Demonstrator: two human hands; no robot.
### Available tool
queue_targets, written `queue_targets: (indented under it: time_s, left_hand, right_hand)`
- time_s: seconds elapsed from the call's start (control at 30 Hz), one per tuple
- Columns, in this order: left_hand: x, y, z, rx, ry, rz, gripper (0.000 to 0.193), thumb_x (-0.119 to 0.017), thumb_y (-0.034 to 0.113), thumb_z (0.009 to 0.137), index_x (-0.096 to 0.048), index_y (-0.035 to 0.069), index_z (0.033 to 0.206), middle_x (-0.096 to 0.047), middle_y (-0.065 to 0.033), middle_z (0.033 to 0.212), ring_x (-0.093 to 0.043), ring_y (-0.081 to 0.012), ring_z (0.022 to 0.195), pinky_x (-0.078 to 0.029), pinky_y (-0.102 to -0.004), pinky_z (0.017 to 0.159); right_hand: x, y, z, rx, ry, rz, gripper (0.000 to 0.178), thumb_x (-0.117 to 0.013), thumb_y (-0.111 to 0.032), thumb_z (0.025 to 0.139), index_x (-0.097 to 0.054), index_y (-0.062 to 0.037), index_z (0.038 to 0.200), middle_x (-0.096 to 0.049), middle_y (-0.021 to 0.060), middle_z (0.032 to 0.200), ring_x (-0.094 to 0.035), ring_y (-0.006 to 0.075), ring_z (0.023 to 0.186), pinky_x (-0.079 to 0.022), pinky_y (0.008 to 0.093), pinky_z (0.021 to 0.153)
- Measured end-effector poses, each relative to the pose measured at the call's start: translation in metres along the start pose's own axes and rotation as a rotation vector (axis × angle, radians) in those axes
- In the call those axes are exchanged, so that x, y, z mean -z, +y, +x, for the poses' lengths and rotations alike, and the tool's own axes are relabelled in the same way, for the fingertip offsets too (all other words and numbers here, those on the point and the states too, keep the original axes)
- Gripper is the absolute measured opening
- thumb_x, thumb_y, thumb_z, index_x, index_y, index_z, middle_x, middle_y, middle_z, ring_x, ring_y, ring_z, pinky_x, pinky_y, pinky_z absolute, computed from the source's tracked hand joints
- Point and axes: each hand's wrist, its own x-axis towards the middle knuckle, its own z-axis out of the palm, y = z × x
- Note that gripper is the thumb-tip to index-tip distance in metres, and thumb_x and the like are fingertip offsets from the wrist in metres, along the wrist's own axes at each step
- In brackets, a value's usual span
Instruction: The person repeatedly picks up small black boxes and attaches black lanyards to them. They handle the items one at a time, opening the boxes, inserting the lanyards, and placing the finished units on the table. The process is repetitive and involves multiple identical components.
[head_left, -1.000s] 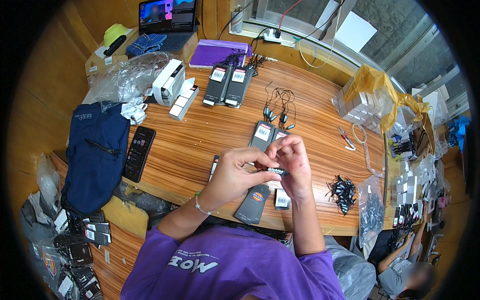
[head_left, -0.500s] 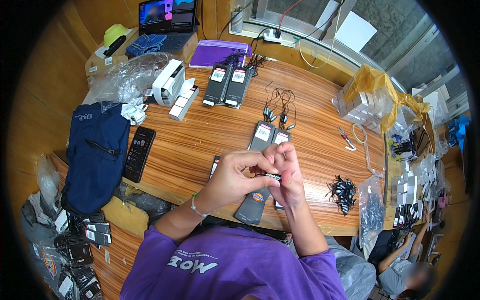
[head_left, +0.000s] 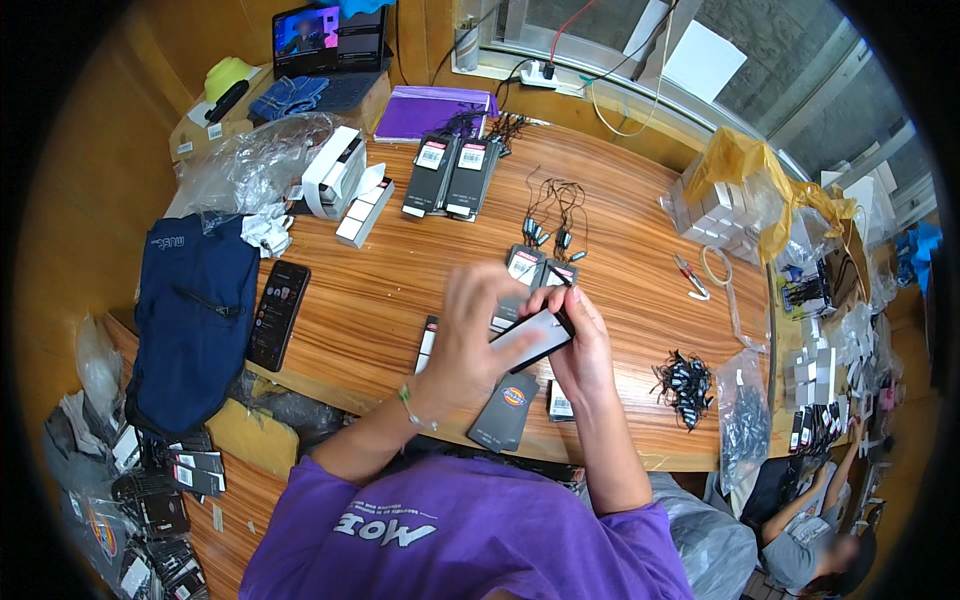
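My right hand (head_left: 580, 345) grips a dark hang tag (head_left: 533, 341) with a pale grey face, tilted above the table. My left hand (head_left: 462, 335) is at the tag's left side, smeared by motion; its thumb lies across the tag's face. Just beyond the hands are two stacks of hang tags (head_left: 524, 262) with barcode stickers, their black cords (head_left: 565, 207) stretching away from me. Below the hands a dark card (head_left: 505, 412) with a round orange and blue emblem lies near the table edge. To the right sits a pile of black cord loops (head_left: 685, 388).
A phone (head_left: 277, 315) and navy bag (head_left: 190, 310) lie at left. Farther back are white boxes (head_left: 365, 207), more tag stacks (head_left: 470, 175) and a laptop (head_left: 330, 45). Cutters (head_left: 690, 275) and a plastic bag (head_left: 744, 415) lie at right. Another person (head_left: 805, 540) sits lower right.
The small black cord piece pinched between both hands no longer shows there. A hang tag now appears in my right hand, and my left hand has shifted slightly, blurred.
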Motion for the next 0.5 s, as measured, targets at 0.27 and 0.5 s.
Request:
queue_targets:
  time_s: [0.27, 0.5]
  left_hand:
    - [-0.019, -0.011, -0.018, 0.032, -0.248, -0.032, 0.047, -0.073, 0.018, 0.069, -0.049, -0.001, 0.104, -0.045, -0.0121, 0.109, -0.049, -0.0281, 0.098, -0.044, -0.036, 0.082]
    - [-0.026, -0.007, -0.013, -0.019, -0.129, -0.015, 0.035, -0.062, 0.004, 0.076, -0.05, 0.0, 0.109, -0.053, -0.0162, 0.105, -0.054, -0.033, 0.097, -0.045, -0.0393, 0.08]
  right_hand:
    - [0.003, 0.008, -0.008, 0.012, -0.034, 0.028, 0.029, -0.048, -0.027, 0.092, -0.06, -0.0028, 0.083, -0.043, 0.0137, 0.13, -0.036, 0.0246, 0.121, -0.026, 0.0353, 0.101]
    - [-0.006, 0.016, -0.008, 0.131, 0.008, -0.054, 0.028, -0.049, -0.02, 0.091, -0.062, 0.0019, 0.101, -0.03, 0.0073, 0.141, -0.033, 0.0184, 0.125, -0.024, 0.0325, 0.102]
